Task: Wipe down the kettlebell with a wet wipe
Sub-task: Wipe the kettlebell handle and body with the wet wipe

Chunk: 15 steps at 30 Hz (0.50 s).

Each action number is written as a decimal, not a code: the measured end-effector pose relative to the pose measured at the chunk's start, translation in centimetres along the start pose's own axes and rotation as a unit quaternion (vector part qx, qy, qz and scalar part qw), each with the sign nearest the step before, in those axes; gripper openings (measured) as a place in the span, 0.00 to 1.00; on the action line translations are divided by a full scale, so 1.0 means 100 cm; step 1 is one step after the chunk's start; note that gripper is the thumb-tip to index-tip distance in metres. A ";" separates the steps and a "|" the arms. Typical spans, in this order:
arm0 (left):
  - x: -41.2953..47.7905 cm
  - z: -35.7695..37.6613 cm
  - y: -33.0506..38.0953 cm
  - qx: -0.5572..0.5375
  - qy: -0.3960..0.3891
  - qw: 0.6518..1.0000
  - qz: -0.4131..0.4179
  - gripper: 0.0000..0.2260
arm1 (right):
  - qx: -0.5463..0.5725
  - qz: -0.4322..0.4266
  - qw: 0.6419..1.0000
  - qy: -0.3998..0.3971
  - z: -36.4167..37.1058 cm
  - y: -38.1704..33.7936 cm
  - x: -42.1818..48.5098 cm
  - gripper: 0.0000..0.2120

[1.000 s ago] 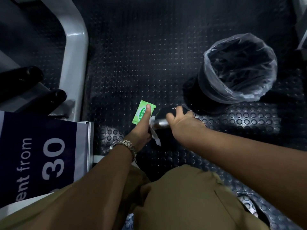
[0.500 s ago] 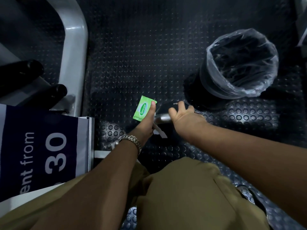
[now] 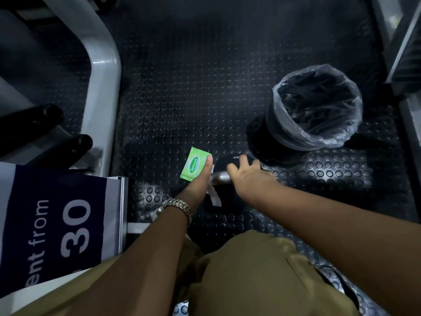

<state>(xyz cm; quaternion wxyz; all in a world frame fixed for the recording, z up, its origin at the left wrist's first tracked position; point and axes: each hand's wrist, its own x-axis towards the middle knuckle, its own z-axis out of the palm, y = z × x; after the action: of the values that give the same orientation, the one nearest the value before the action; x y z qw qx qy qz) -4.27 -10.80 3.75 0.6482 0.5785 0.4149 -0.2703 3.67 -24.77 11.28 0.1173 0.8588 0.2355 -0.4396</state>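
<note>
On a dark studded rubber floor (image 3: 205, 99) beside a grey machine frame (image 3: 102, 92), a person crouches over one black kettlebell (image 3: 225, 160) standing on the mat between the knees and a bin. One printed banner (image 3: 57, 224) reading "30" leans at left. One bin (image 3: 316, 106), lined with clear plastic, stands just beyond the kettlebell, likely kept near for the used wipe. Two bare arms reach down. The right hand (image 3: 248, 176) is curled over the steel handle (image 3: 219, 177), apparently steadying the weight. The left hand (image 3: 200, 181), one watch (image 3: 177, 207) at the wrist, pinches one green sachet (image 3: 194, 164) under the thumb while one white wet wipe (image 3: 214, 196) trails from its fingers against the handle, apparently mid-wipe.
</note>
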 end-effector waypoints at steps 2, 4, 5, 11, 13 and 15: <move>-0.011 0.000 0.009 0.004 -0.015 1.000 -0.001 0.47 | 0.003 -0.001 1.000 -0.008 -0.001 -0.001 -0.001 0.44; -0.036 0.000 0.027 0.030 -0.031 0.999 0.001 0.50 | 0.002 -0.003 1.000 -0.007 -0.002 -0.001 -0.001 0.44; -0.043 -0.002 0.032 0.037 -0.038 0.999 0.002 0.50 | 0.000 -0.004 1.000 -0.008 -0.002 -0.001 -0.001 0.43; -0.035 -0.004 0.021 -0.012 -0.018 1.000 0.016 0.36 | -0.001 -0.008 1.000 -0.007 -0.001 0.000 -0.001 0.42; -0.030 0.004 0.017 -0.022 -0.024 0.999 0.008 0.33 | 0.003 -0.010 1.000 -0.006 -0.001 0.000 0.000 0.43; -0.027 0.010 0.014 -0.015 -0.023 1.000 -0.012 0.37 | 0.005 -0.008 1.000 -0.008 -0.002 0.001 -0.001 0.44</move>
<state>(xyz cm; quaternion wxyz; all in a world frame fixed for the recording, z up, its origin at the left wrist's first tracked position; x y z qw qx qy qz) -4.26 -11.83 6.77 0.6629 0.5574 0.4106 -0.2852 3.84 -24.78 11.44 0.1114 0.8540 0.2386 -0.4488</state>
